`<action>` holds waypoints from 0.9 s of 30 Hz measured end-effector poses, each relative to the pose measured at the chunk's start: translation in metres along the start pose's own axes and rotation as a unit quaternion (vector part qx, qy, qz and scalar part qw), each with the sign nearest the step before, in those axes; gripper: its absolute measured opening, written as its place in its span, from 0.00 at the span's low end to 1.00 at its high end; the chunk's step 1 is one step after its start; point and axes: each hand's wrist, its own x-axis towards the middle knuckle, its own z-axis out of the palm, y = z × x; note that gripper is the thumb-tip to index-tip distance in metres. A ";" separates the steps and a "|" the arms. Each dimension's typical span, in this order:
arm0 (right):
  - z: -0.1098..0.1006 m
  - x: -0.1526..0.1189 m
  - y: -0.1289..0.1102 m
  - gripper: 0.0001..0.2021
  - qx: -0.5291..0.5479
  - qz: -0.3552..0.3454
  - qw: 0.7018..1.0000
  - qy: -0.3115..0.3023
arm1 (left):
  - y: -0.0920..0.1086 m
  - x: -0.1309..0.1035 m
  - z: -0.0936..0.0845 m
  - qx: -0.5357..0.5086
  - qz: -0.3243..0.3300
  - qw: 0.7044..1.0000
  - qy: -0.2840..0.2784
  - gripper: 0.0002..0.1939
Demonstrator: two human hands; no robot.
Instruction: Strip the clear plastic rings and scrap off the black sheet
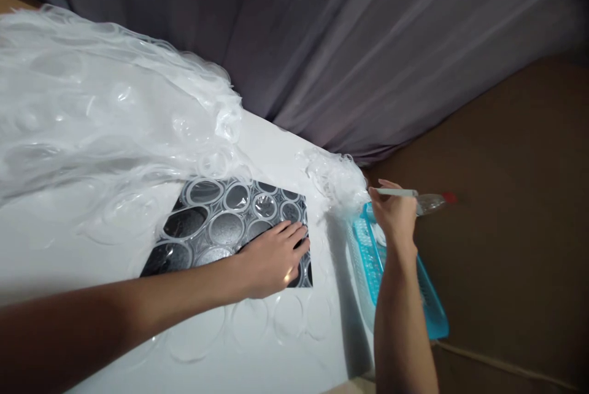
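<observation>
Fingers of the left hand lie flat and slightly spread, holding nothing, on a dark panel on the white desk, where ring-patterned clear film seems to overlap it. That film looks light, floppy and slippery, probably easy to crease; I'd take it by a loose edge. One forearm hides the panel's near side. Further right, the right hand grips a pale stick, its type unclear, by a blue basket partly masked by the arm. Beyond hangs a grey curtain.
</observation>
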 end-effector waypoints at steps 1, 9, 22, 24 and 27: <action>-0.001 0.000 -0.001 0.18 0.007 -0.003 1.000 -0.008 | 0.000 0.000 0.000 -0.001 0.000 1.000 -0.001 0.26; 0.013 -0.073 -0.058 0.12 0.286 -0.016 0.926 -0.244 | 0.001 0.001 -0.006 -0.017 -0.008 1.000 -0.009 0.25; 0.021 -0.099 -0.078 0.09 0.381 0.034 0.876 -0.292 | 0.002 0.003 -0.002 -0.034 -0.010 0.999 -0.008 0.26; 0.019 -0.100 -0.080 0.08 0.372 0.020 0.882 -0.288 | 0.002 0.003 -0.003 -0.026 -0.009 1.000 -0.010 0.26; 0.017 -0.102 -0.086 0.07 0.320 -0.029 0.908 -0.271 | 0.001 0.003 -0.003 -0.016 -0.006 1.000 -0.012 0.26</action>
